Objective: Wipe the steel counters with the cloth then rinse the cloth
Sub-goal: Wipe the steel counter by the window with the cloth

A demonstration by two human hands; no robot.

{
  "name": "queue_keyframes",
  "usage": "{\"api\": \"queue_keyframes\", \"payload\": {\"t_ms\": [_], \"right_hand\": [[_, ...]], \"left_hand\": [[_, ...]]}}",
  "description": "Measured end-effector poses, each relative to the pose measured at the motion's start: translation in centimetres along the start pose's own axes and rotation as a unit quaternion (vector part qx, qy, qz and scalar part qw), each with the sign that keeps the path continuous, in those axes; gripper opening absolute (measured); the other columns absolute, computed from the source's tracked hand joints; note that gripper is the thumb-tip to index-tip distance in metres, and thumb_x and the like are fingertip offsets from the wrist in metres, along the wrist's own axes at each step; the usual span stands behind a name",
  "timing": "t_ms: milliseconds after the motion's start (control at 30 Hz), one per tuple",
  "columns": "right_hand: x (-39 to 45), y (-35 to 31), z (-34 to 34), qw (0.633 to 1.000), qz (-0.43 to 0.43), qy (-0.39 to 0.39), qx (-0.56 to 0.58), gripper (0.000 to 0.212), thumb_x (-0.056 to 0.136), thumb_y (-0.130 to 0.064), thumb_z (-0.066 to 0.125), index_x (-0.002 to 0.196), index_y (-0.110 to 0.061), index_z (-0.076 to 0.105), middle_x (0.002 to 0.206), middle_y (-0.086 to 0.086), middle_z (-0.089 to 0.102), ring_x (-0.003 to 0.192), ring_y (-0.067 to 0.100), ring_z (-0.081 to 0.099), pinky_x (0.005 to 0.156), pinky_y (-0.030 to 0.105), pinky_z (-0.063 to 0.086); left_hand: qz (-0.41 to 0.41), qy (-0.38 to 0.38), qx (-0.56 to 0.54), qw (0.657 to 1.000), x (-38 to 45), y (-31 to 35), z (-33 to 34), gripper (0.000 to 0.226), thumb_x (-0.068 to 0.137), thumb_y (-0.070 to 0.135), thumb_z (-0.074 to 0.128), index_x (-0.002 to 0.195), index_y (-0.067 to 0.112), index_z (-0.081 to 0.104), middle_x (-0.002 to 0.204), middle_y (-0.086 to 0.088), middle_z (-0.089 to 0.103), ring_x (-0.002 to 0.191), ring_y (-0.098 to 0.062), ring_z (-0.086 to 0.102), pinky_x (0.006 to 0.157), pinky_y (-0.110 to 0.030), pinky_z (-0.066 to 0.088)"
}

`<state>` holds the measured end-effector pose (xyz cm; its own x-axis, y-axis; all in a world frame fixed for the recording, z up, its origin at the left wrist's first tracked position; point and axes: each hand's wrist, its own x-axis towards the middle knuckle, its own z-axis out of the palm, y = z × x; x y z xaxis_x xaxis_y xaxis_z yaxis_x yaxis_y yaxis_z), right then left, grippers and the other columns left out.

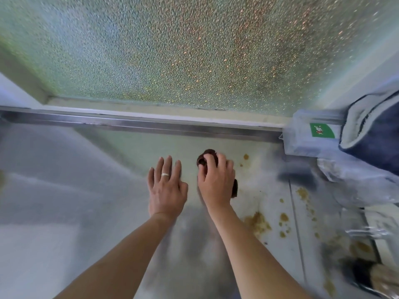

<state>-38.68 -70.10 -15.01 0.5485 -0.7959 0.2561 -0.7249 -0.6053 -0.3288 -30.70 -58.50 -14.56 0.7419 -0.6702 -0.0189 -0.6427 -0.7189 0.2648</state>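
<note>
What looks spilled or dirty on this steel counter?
Yellowish-brown crumbly splatters lie on the steel counter, right of the right hand holding the dark brown cloth.

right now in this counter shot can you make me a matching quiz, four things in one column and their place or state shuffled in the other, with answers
Things:
1. left hand
2. right hand
3. brown cloth
4. brown spill spots

Place or state:
A. bunched up under a hand
B. scattered on the steel counter to the right of the hands
C. flat on the counter, ring on a finger
D. fingers curled over the cloth

Pairs: 1-C, 2-D, 3-A, 4-B
</note>
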Motion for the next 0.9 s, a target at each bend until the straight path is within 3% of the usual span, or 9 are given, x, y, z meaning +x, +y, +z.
{"api": "queue_keyframes", "payload": {"t_ms": [167, 400, 533, 700, 900], "right_hand": [[-3.7, -1.2, -0.5, 0.999, -0.024, -0.021, -0.022, 0.021, 0.098, -0.031, 0.059, 0.115, -0.019, 0.063, 0.117, 0.004, 0.059, 0.092, 0.026, 0.052, 0.072, 0.037, 0.051], [3.1, 1.0, 1.5, 0.999, 0.014, 0.031, -0.042, 0.012, 0.094, -0.014, 0.067, 0.106, -0.013, 0.062, 0.109, 0.009, 0.059, 0.090, 0.031, 0.050, 0.070, 0.042, 0.048], [5.3, 1.8, 2.3, 0.998, 0.012, 0.037, -0.058, 0.019, 0.088, -0.003, 0.071, 0.103, -0.013, 0.064, 0.104, 0.010, 0.059, 0.089, 0.032, 0.048, 0.067, 0.042, 0.044], [6.9, 2.3, 2.2, 0.998, 0.019, 0.033, -0.048, 0.017, 0.088, -0.005, 0.072, 0.100, -0.014, 0.065, 0.112, 0.015, 0.060, 0.090, 0.037, 0.051, 0.068, 0.044, 0.046], [2.4, 1.9, -0.3, 0.998, 0.039, 0.005, -0.039, 0.013, 0.088, -0.008, 0.071, 0.098, -0.012, 0.063, 0.104, 0.014, 0.054, 0.093, 0.033, 0.051, 0.070, 0.041, 0.049]], "left_hand": [[0.003, -0.013, 0.001, 1.000, -0.1, -0.3, 0.1, 0.057, 0.093, 0.025, 0.047, 0.150, 0.020, 0.040, 0.161, -0.009, 0.036, 0.154, -0.030, 0.020, 0.123, -0.052, 0.017], [0.003, -0.015, -0.007, 1.000, 0.1, -0.5, 0.4, 0.058, 0.094, 0.026, 0.047, 0.151, 0.021, 0.041, 0.162, -0.009, 0.034, 0.154, -0.031, 0.017, 0.124, -0.052, 0.015], [0.000, -0.016, -0.002, 1.000, 0.1, -0.4, 0.5, 0.059, 0.093, 0.028, 0.046, 0.152, 0.022, 0.040, 0.163, -0.008, 0.033, 0.154, -0.031, 0.016, 0.124, -0.052, 0.013], [0.004, -0.005, 0.001, 1.000, 0.0, -0.3, 0.4, 0.059, 0.092, 0.027, 0.050, 0.149, 0.020, 0.043, 0.160, -0.009, 0.037, 0.152, -0.031, 0.021, 0.123, -0.052, 0.016], [0.052, 0.008, 0.014, 0.999, -0.4, 0.0, 0.4, 0.055, 0.092, 0.015, 0.054, 0.146, 0.018, 0.046, 0.158, -0.004, 0.042, 0.150, -0.025, 0.028, 0.118, -0.047, 0.023]]}}
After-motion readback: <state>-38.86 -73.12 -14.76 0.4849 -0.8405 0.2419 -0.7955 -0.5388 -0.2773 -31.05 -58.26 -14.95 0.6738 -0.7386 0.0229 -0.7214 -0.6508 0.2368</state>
